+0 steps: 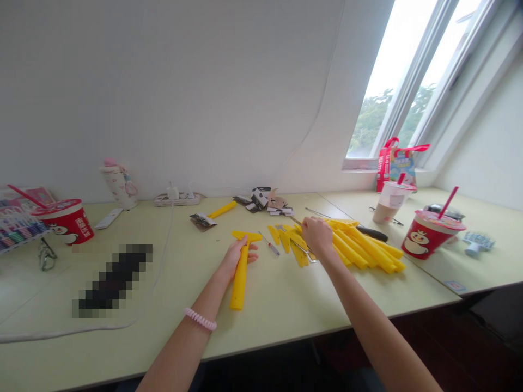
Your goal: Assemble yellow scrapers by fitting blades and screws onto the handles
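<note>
My left hand (237,255) is closed around a yellow T-shaped scraper handle (239,280), its wide head pointing away from me and its round grip toward me. Fingers curled, my right hand (317,234) is over the near left part of a heap of yellow handles (363,247). A thin dark tip shows just left of that fist, but what it belongs to is hidden. Below and left of the fist lie several flat yellow pieces (285,239) and some thin metal parts. A small screwdriver (272,246) with a clear handle rests between my hands.
Another yellow scraper (223,209) lies farther back beside black-and-white cardboard pieces (259,200). A power strip (177,200) runs along the wall. Red drink cups (425,239) stand at both sides, with a milky drink cup (388,207) at right. A black-handled tool (371,233) lies behind the heap.
</note>
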Demonstrator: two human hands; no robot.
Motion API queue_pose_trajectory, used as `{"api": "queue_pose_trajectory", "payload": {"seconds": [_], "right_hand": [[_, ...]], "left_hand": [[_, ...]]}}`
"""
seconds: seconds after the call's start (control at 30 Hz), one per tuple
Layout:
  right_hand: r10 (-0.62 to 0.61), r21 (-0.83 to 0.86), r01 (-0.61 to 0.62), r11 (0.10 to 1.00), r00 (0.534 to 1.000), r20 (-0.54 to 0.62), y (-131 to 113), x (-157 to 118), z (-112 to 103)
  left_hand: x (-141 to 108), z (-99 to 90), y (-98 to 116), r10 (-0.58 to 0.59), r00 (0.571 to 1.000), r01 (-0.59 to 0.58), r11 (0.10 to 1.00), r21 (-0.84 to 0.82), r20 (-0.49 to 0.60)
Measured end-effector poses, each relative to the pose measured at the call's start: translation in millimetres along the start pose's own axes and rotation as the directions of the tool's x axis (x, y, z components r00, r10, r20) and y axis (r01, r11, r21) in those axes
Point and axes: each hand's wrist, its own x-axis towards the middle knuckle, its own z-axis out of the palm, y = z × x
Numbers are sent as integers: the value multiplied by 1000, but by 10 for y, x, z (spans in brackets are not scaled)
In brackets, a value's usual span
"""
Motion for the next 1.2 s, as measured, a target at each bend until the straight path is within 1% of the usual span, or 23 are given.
{"api": "queue_pose_trajectory", "payload": {"seconds": [0.03, 0.07, 0.1, 0.13, 0.17, 0.2, 0.27, 0.33, 0.4, 0.47, 0.53, 0.57, 0.7, 0.77, 0.87, 0.97, 1.1, 1.2], "right_hand": [[-2, 145, 2, 989, 1000, 0, -42, -4, -15], [5, 319, -14, 948, 1000, 30, -90, -6, -25], [5, 500, -45, 865, 997, 82, -142, -6, -30], [-14, 661, -93, 745, 988, 155, -196, -5, -30], [-56, 783, -151, 603, 971, 231, -253, -4, -23], [-118, 863, -214, 458, 947, 297, -309, -3, -10], [-240, 922, -334, 195, 895, 375, -422, -5, 30], [-297, 902, -430, -21, 864, 405, -530, -15, 87], [-298, 857, -485, -172, 855, 425, -626, -36, 159], [-281, 829, -493, -265, 862, 422, -699, -67, 238], [-250, 814, -487, -317, 870, 424, -743, -103, 312], [-234, 808, -491, -326, 870, 434, -755, -120, 341], [-191, 784, -546, -295, 838, 512, -759, -174, 394], [-150, 788, -550, -277, 835, 530, -748, -186, 391], [-83, 827, -507, -244, 860, 503, -721, -190, 391], [-59, 853, -468, -229, 882, 468, -687, -187, 425], [-74, 856, -436, -278, 898, 433, -655, -184, 475], [-93, 849, -436, -298, 898, 429, -647, -181, 460]], "left_hand": [[5, -1, 0, -5, 1000, 5, 1000, 12, 14], [8, -1, -4, -10, 1000, 9, 1000, 23, 28], [11, -2, -12, -15, 999, 14, 999, 33, 42], [13, -4, -23, -17, 998, 14, 999, 44, 57], [15, -7, -37, -16, 997, 12, 998, 58, 76], [17, -11, -53, -14, 995, 7, 997, 72, 99], [21, -23, -81, -8, 989, -7, 995, 100, 147], [25, -34, -95, -6, 983, -17, 993, 120, 183], [24, -37, -94, -4, 981, -21, 992, 128, 195], [17, -27, -80, 2, 980, -29, 991, 132, 198], [4, -5, -61, 8, 981, -34, 991, 130, 196], [-5, 9, -53, 9, 981, -34, 991, 129, 196], [-47, 59, -31, 13, 982, -37, 991, 127, 186], [-65, 70, -28, 7, 984, -31, 991, 134, 177], [-77, 66, -29, -12, 987, -11, 990, 141, 162], [-74, 53, -32, -6, 987, -16, 990, 137, 161], [-64, 45, -34, 3, 983, -30, 989, 145, 183], [-69, 42, -30, -28, 979, -6, 986, 165, 201]]}}
